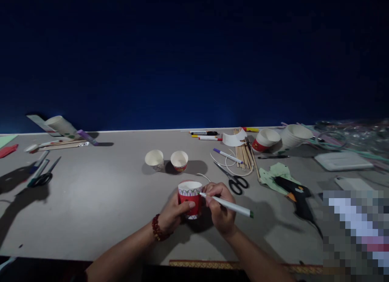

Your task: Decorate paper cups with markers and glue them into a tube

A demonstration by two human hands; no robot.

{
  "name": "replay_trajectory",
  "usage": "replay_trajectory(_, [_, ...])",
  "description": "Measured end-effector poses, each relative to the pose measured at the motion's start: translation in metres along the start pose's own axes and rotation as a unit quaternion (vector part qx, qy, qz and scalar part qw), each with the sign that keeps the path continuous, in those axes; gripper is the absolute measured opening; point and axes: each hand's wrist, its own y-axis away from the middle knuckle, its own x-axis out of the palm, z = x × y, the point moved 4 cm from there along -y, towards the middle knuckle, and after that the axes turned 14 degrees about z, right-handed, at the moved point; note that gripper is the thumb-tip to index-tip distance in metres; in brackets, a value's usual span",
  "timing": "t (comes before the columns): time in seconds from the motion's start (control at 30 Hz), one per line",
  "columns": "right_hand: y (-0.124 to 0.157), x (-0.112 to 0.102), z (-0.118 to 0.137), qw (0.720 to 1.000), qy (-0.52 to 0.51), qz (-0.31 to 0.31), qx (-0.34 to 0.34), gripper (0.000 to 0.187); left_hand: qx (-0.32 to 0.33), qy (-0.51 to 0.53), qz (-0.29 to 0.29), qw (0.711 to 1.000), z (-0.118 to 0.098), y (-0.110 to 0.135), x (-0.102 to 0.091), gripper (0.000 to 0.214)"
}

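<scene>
A red and white paper cup (191, 203) is held upright in my left hand (172, 213), its fingers wrapped round the side and the thumb across the front. Green and purple arcs run along the cup's white upper band. My right hand (221, 209) grips a white marker (232, 206) with a green end, its tip touching or very close to the cup's right side near the rim. Two small paper cups, a plain one (154, 159) and a red-patterned one (179, 160), stand behind the held cup.
To the right lie black-handled scissors (237, 182), wooden sticks (243, 152), a purple marker (227, 155) and a black glue gun (296, 197) on green paper. Stacked cups (294, 138) stand at the back right. More scissors (44, 178) and a tipped cup (62, 127) are at left.
</scene>
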Motion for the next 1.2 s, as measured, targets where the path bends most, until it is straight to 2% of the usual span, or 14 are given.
replay_trajectory(0.33, [-0.001, -0.0001, 0.0019, 1.0, -0.008, -0.004, -0.004, 0.011, 0.003, 0.001, -0.011, 1.0, 0.0014, 0.0014, -0.0025, 0.07])
replay_trajectory(0.9, [-0.0027, -0.0003, 0.005, 0.999, -0.02, -0.037, 0.016, 0.011, 0.007, 0.001, 0.016, 1.0, -0.0018, 0.0007, 0.0012, 0.068])
replay_trajectory(1.2, [-0.0006, 0.0007, 0.0014, 0.999, -0.034, -0.019, 0.0, 0.012, 0.005, 0.006, 0.011, 1.0, -0.0008, 0.0013, -0.0001, 0.069])
